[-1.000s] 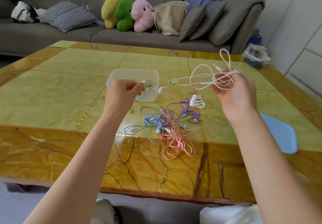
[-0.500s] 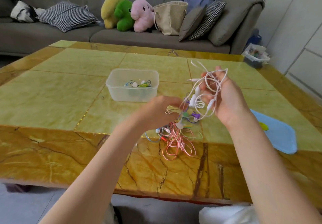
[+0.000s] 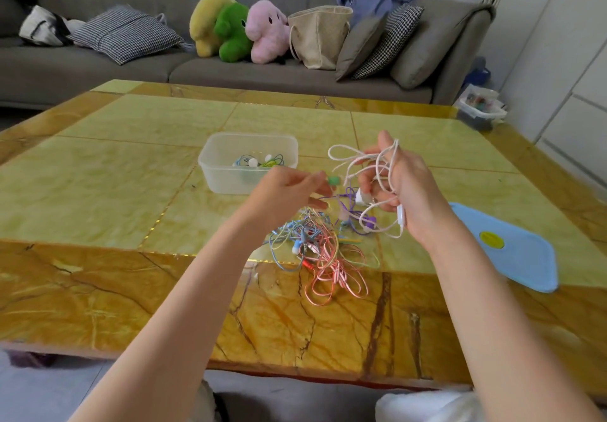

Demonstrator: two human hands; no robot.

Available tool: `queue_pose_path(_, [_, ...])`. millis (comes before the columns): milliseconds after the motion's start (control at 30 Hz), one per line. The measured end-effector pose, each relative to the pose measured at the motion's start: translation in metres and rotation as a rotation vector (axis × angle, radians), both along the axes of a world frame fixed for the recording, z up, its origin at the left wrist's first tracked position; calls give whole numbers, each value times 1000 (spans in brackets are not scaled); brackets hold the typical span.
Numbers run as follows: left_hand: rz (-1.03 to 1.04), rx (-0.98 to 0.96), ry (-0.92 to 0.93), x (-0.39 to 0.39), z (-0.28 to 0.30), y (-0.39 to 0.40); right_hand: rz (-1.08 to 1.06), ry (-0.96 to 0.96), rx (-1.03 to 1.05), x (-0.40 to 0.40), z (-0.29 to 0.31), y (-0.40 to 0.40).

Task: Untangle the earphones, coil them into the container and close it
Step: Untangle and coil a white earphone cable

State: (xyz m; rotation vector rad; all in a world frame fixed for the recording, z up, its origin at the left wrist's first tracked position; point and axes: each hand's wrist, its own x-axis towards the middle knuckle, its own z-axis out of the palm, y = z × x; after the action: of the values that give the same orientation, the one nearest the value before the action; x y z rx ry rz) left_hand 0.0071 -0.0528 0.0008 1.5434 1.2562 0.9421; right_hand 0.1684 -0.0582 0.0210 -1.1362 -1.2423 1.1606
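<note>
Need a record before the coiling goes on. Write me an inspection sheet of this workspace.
Surface: glossy yellow-green and amber stone table.
Job's things: clear container, open, some earphones already inside; blue lid flat on the table at the right; tangled pile of earphones between the arms.
Clutter: nothing seen on the table beyond these.
Hands: left hand pinches a green earbud; right hand holds the white earphone cable looped over its fingers.
Cables: pink, blue, purple and yellow cords intertwined in the pile.
Surroundings: grey sofa with cushions, three plush toys, a beige tote bag.
</note>
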Motion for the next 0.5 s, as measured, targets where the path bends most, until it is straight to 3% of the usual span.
queue_pose_path(133, [244, -5, -212, -12, 3, 5, -36, 33, -35, 3, -2, 3])
queue_pose_path(267, [304, -32, -413, -17, 7, 2, -8, 119, -80, 4, -2, 5])
queue_pose_path(500, [188, -59, -241, -13, 9, -2, 10, 9, -32, 0, -1, 0])
